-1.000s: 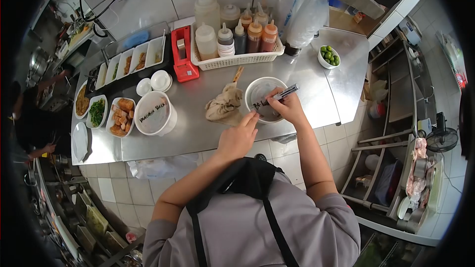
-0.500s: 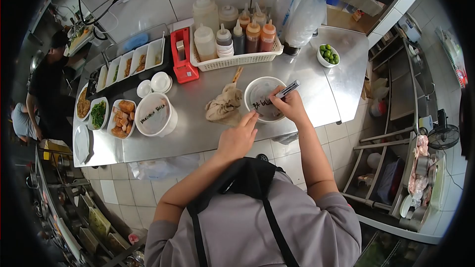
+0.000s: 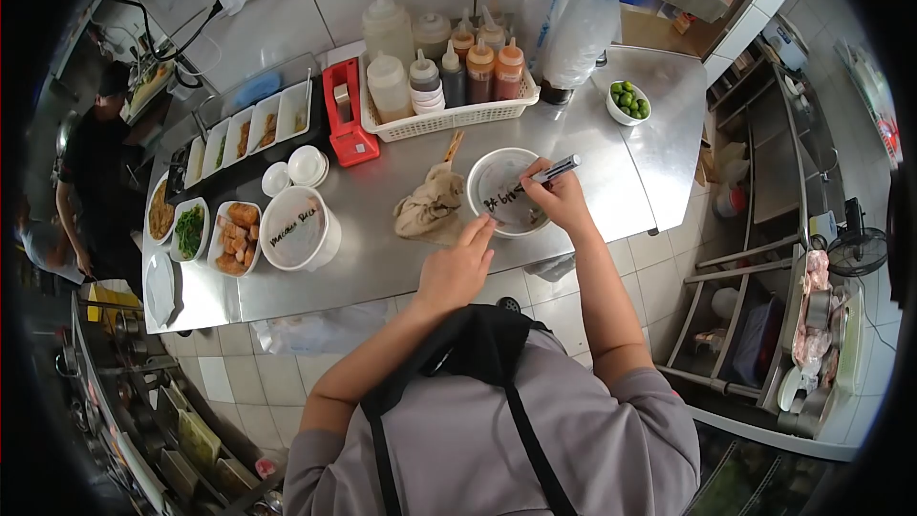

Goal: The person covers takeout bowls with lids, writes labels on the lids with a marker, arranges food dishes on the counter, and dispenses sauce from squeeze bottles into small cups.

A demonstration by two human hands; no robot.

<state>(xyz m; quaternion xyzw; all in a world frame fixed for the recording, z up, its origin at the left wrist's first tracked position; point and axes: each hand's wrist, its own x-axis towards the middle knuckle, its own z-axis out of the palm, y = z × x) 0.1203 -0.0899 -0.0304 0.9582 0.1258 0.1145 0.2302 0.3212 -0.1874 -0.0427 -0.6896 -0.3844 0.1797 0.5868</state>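
My right hand (image 3: 558,199) grips a marker (image 3: 557,169), its tip down on the lid of a round white tub (image 3: 475,193). Black handwriting (image 3: 503,199) runs across the translucent lid. With fingers stretched out, my left hand (image 3: 457,266) rests its fingertips at the tub's near left rim. Just left of that tub lies a crumpled beige cloth (image 3: 428,204), with a wooden stick-like handle (image 3: 455,145) beyond it. Farther left stands a second lidded tub (image 3: 304,229) with black writing on its lid.
A basket of squeeze bottles (image 3: 449,120), a red device (image 3: 351,115) and a bowl of green limes (image 3: 628,103) line the back. Food dishes (image 3: 238,238), small white dishes (image 3: 308,166) and a tray of containers (image 3: 248,134) occupy the left. Another person (image 3: 95,172) stands far left.
The writing on the lid has grown by a stroke or so, with my right hand moving slightly along it. My left hand stays at the rim. The whole view has shifted a little.
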